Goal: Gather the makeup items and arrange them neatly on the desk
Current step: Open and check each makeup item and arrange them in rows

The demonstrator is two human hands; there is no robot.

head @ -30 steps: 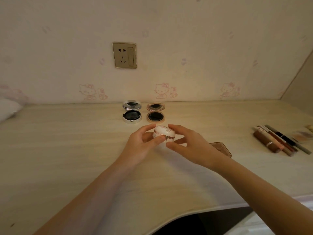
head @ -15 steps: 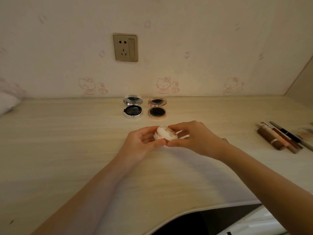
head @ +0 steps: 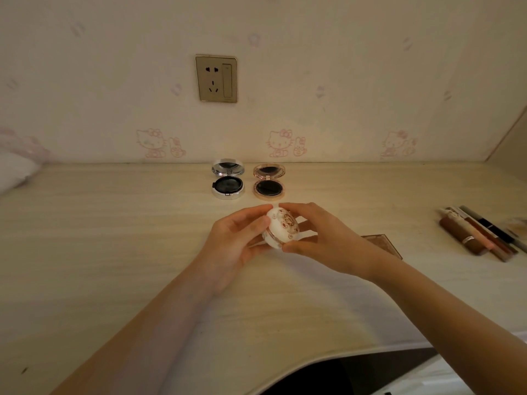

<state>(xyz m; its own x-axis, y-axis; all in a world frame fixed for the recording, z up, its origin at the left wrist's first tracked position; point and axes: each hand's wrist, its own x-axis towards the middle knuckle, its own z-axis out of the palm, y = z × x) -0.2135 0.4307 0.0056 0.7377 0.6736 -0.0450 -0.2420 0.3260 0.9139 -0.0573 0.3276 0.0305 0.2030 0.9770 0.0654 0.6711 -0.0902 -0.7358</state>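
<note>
You hold the white round compact (head: 281,228) with both hands, a little above the desk (head: 114,238), about at its middle and nearer to the far edge than to the front edge. Your left hand (head: 236,240) curls round the left side of it, with the thumb on the upper rim and the fingers under it. Your right hand (head: 328,240) pinches the right side, with the index finger on the far rim and the thumb on the near rim. The compact is tilted, and its lid with the small red flower pattern faces up and toward you. I cannot tell whether the lid is fully closed.

Behind your hands, near the far edge, two compacts lie open side by side with their mirror lids standing up: the silver compact (head: 228,179) on the left and the rose-gold compact (head: 269,182) just beside it on the right. They do not touch.

A flat brown case (head: 383,243) lies on the desk, partly hidden behind your right wrist. Close to the right edge, the lipsticks and slim tubes (head: 460,236) lie together in a row.

On the wall above is a wall socket (head: 216,78), and the wallpaper (head: 285,143) has pink cartoon cats. A white soft thing (head: 14,172) rests at the far left corner.
</note>
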